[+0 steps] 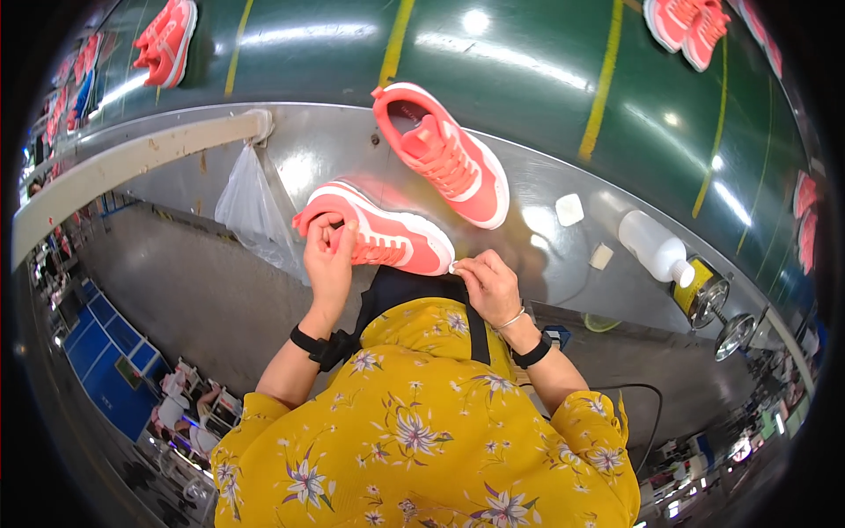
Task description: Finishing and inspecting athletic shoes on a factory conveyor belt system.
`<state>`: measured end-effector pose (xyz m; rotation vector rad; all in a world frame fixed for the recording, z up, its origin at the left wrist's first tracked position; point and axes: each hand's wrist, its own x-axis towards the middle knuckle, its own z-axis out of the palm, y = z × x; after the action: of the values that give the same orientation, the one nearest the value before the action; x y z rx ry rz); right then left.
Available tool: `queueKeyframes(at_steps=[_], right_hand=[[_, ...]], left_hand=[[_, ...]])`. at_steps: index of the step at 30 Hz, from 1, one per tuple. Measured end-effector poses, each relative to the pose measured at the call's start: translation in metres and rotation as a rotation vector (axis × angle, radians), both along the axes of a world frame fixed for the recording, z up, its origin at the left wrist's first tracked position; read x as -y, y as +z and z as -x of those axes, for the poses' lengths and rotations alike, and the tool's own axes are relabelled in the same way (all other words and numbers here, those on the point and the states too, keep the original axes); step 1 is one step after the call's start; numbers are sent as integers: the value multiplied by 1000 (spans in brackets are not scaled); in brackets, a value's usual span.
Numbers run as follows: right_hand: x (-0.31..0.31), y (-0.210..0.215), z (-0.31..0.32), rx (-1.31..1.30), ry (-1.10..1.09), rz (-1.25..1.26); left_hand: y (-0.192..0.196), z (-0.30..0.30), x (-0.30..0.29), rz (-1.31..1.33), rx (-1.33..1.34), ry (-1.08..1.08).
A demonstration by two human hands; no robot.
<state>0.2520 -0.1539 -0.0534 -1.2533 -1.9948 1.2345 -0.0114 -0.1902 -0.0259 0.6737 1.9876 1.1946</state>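
A coral-pink sneaker with a white sole lies on its side at the near edge of the metal bench, its toe to the right. My left hand grips it at the collar, the fingers reaching into the opening. At the toe my right hand pinches a small white piece against the sole's edge; what it is made of cannot be made out. Just beyond, the matching sneaker sits upright, toe pointing toward me and to the right, touched by neither hand.
Right of the shoes lie a white square pad and a smaller cream block. Farther right are a white plastic bottle and a yellow can. A clear plastic bag hangs at left by a metal bar. Beyond runs a green conveyor carrying more sneakers.
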Motion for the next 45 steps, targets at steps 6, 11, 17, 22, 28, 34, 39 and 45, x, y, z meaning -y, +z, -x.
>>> queueKeyframes(at_steps=[6, 11, 17, 22, 28, 34, 39, 45], right_hand=[[7, 4, -22, -4, -236, 38], [2, 5, -38, 11, -394, 3], [4, -7, -51, -40, -570, 40], [5, -6, -61, -40, -630, 81], [2, -9, -67, -70, -688, 107], [-5, -9, -63, -86, -714, 169], [-15, -26, -43, -169, -757, 235], [-42, -37, -5, -232, -826, 193]], left_hand=[[12, 4, -48, 88, -68, -326], [38, 13, -72, 58, -400, -391], [64, 25, -132, -134, -1229, -1125], [62, 27, -165, 20, -1132, -1443], [48, 16, -170, 1, -960, -1358], [48, 8, -171, -20, -876, -1162], [64, -61, -166, -146, -951, -1415], [8, -101, -167, 53, -1045, -1703]])
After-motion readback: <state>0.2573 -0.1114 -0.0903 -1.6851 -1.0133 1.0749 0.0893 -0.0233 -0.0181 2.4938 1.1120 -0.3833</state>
